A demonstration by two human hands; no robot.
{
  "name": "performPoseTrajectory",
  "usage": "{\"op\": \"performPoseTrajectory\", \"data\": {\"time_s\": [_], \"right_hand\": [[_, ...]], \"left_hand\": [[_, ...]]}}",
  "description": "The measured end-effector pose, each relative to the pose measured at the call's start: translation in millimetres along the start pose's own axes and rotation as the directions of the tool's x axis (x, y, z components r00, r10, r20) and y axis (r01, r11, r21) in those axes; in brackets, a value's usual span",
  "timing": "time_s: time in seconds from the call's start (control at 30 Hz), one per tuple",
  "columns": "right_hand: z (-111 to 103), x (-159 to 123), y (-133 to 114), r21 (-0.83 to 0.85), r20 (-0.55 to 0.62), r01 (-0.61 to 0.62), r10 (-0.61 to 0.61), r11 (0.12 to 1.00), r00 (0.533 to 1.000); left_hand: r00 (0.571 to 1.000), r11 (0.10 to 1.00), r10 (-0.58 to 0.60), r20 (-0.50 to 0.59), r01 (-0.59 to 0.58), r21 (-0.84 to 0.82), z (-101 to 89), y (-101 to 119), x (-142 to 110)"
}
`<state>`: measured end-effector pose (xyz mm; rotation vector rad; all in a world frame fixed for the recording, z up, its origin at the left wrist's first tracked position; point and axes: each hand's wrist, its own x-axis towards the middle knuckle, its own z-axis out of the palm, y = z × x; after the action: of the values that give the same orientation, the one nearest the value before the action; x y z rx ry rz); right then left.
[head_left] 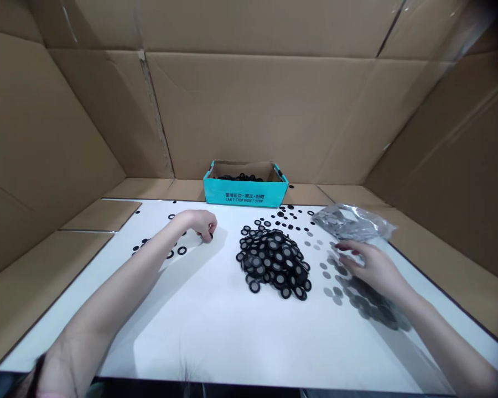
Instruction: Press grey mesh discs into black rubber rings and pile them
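Observation:
My left hand [203,224] is closed in a pinch above the white table, with a small black piece [211,236] at its fingertips. Loose black rings [182,250] lie beside that forearm. Over on the right, my right hand [367,264] has thumb and fingers drawn together above scattered grey translucent discs [367,304]. Something small and pale shows at those fingertips, too indistinct to name. Between the hands sits a heap of black rings with grey centres [274,260].
A turquoise box [246,193] holding black pieces stands at the back. Small black discs [290,226] are strewn behind the heap. A clear plastic bag [352,221] lies at the right. Cardboard walls [257,110] enclose the white table [216,331].

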<state>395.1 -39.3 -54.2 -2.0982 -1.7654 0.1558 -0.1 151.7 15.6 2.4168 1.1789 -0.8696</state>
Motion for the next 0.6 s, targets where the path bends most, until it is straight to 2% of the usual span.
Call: {"op": "performPoseTrajectory", "data": {"time_s": [0.27, 0.47, 0.6], "right_hand": [[21, 8, -7, 0.057, 0.009, -0.062, 0.062, 0.996, 0.998], [11, 7, -5, 0.132, 0.008, -0.046, 0.046, 0.990, 0.999], [2, 7, -9, 0.139, -0.022, -0.037, 0.040, 0.990, 0.999]], "left_hand": [[1.000, 0.999, 0.018, -0.025, -0.019, -0.038, 1.6, -5, 3], [0.996, 0.995, 0.042, -0.074, -0.048, -0.088, -0.1, -6, 0], [0.983, 0.985, 0.082, -0.166, -0.105, -0.136, -2.7, -9, -2]]}}
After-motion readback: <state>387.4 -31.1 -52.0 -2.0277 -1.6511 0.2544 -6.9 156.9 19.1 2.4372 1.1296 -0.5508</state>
